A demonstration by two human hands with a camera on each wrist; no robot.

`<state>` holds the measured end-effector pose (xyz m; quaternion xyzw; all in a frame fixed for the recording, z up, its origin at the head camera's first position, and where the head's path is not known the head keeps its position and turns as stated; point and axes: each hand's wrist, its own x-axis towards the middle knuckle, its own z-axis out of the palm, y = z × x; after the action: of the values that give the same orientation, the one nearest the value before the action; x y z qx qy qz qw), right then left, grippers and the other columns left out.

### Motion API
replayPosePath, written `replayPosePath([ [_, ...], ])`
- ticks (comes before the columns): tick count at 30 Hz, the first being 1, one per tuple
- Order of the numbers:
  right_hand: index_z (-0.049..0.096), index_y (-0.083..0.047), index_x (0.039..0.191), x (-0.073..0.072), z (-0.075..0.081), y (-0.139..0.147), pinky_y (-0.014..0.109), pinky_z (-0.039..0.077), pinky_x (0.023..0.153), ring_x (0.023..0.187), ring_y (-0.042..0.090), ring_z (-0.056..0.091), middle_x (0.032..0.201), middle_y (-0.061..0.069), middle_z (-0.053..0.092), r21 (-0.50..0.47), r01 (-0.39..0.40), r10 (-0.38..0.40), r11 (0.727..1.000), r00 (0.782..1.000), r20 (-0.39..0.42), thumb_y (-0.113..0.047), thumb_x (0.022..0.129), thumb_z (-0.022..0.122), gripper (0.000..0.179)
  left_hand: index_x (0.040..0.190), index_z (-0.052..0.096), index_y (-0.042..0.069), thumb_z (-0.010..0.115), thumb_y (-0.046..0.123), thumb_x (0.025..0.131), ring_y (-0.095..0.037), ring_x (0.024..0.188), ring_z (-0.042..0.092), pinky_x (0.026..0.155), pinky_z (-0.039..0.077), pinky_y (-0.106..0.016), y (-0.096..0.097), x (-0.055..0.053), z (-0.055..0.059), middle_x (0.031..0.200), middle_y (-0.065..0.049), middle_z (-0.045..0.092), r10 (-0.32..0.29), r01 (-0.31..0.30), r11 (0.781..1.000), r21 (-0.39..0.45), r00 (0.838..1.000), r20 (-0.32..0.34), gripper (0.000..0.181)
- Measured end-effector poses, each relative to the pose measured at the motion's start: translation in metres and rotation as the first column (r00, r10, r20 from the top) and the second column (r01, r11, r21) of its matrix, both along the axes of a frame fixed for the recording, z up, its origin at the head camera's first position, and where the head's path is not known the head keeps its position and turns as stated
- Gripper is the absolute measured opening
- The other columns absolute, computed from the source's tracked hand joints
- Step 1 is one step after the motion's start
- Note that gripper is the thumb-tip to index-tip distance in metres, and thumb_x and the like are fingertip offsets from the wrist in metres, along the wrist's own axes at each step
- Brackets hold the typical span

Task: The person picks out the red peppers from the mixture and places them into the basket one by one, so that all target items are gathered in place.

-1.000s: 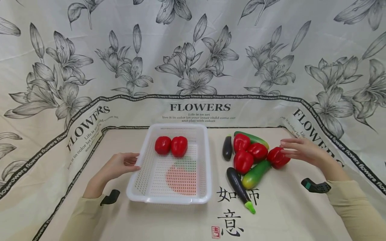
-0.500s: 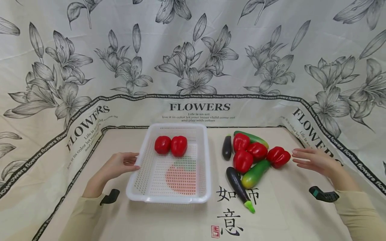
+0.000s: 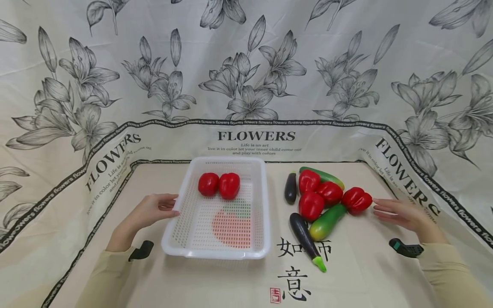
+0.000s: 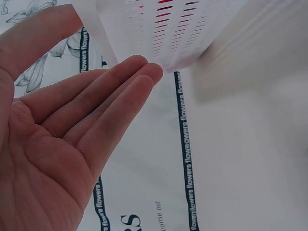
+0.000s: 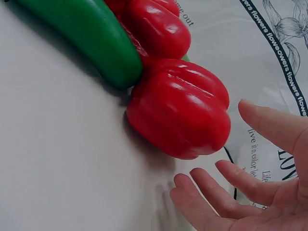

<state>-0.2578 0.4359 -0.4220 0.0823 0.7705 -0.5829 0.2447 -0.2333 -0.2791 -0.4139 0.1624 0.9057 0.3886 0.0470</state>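
My left hand (image 3: 152, 212) is at the left side of a white perforated basket (image 3: 215, 254), its fingers nearly straight. In the left wrist view, the fingertips (image 4: 144, 82) lie right at the basket's wall and the thumb is up by the rim. Two red bell peppers (image 3: 208, 185) sit inside the basket near the back. My right hand (image 3: 404, 216) is spread just right of another red bell pepper (image 3: 357, 200). In the right wrist view, its thumb and fingers stand apart around the near end of that pepper, holding nothing.
Right of the basket lie more red bell peppers (image 3: 311, 206), a green cucumber-like vegetable (image 3: 327, 222), another green one (image 3: 327, 176) behind, a dark eggplant (image 3: 302, 233) in front and a smaller one (image 3: 290, 188). A flower-printed cloth (image 3: 254, 98) rises behind and at both sides.
My right hand has drawn back from over the rightmost pepper, moving right and toward me, then slightly back left beside it. My left hand and the basket stay put.
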Motion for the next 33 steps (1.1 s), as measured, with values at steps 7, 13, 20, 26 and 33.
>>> replayPosePath([
  [7, 0.046, -0.003, 0.13, -0.005, -0.004, -0.008, 0.037, 0.052, 0.094, 0.092, 0.01, 0.066, 0.095, -0.012, 0.064, -0.074, 0.092, -0.088, 0.993, 0.994, 0.061, -0.033, 0.095, 0.057, 0.047, 0.129, 0.054, -0.005, 0.076, 0.027, 0.08, -0.032, 0.101, 0.066, 0.083, 0.056, -0.041, 0.001, -0.001, 0.001, 0.114, -0.021, 0.066, -0.003, 0.003, 1.0, 0.005, 1.0, 0.004, 0.062],
  [13, 0.011, 0.009, 0.147, -0.013, -0.011, -0.013, 0.038, 0.05, 0.096, 0.091, 0.01, 0.065, 0.09, -0.014, 0.061, -0.091, 0.129, -0.121, 0.988, 0.989, 0.088, -0.035, 0.093, 0.06, 0.086, 0.128, 0.055, -0.005, 0.076, 0.026, 0.08, -0.031, 0.101, 0.066, 0.084, 0.056, -0.04, 0.002, 0.0, 0.002, 0.113, -0.02, 0.066, 0.003, -0.003, 1.0, 0.001, 1.0, 0.007, 0.061],
  [20, 0.029, -0.004, 0.138, -0.018, -0.017, -0.018, 0.035, 0.052, 0.093, 0.09, 0.011, 0.06, 0.089, -0.012, 0.062, -0.156, 0.191, -0.167, 0.969, 0.974, 0.155, -0.035, 0.092, 0.061, 0.064, 0.128, 0.054, -0.005, 0.076, 0.026, 0.081, -0.031, 0.101, 0.065, 0.084, 0.056, -0.041, 0.001, 0.0, 0.002, 0.114, -0.02, 0.066, 0.003, -0.003, 1.0, 0.007, 1.0, 0.01, 0.061],
  [26, 0.016, 0.0, 0.145, -0.021, -0.022, -0.023, 0.035, 0.052, 0.093, 0.089, 0.009, 0.059, 0.088, -0.012, 0.062, -0.175, 0.2, -0.17, 0.964, 0.971, 0.17, -0.034, 0.092, 0.061, 0.077, 0.129, 0.054, -0.005, 0.076, 0.027, 0.08, -0.03, 0.101, 0.065, 0.085, 0.056, -0.041, 0.001, -0.001, 0.001, 0.114, -0.019, 0.066, 0.012, -0.012, 1.0, -0.01, 1.0, 0.011, 0.062],
  [33, 0.0, 0.006, 0.149, -0.026, -0.024, -0.022, 0.034, 0.053, 0.092, 0.085, 0.007, 0.061, 0.086, -0.012, 0.06, -0.148, 0.189, -0.163, 0.971, 0.972, 0.17, -0.034, 0.091, 0.063, 0.095, 0.129, 0.054, -0.005, 0.076, 0.027, 0.08, -0.03, 0.101, 0.065, 0.085, 0.056, -0.042, 0.001, -0.001, 0.001, 0.113, -0.019, 0.066, 0.021, -0.02, 1.0, -0.018, 1.0, 0.016, 0.062],
])
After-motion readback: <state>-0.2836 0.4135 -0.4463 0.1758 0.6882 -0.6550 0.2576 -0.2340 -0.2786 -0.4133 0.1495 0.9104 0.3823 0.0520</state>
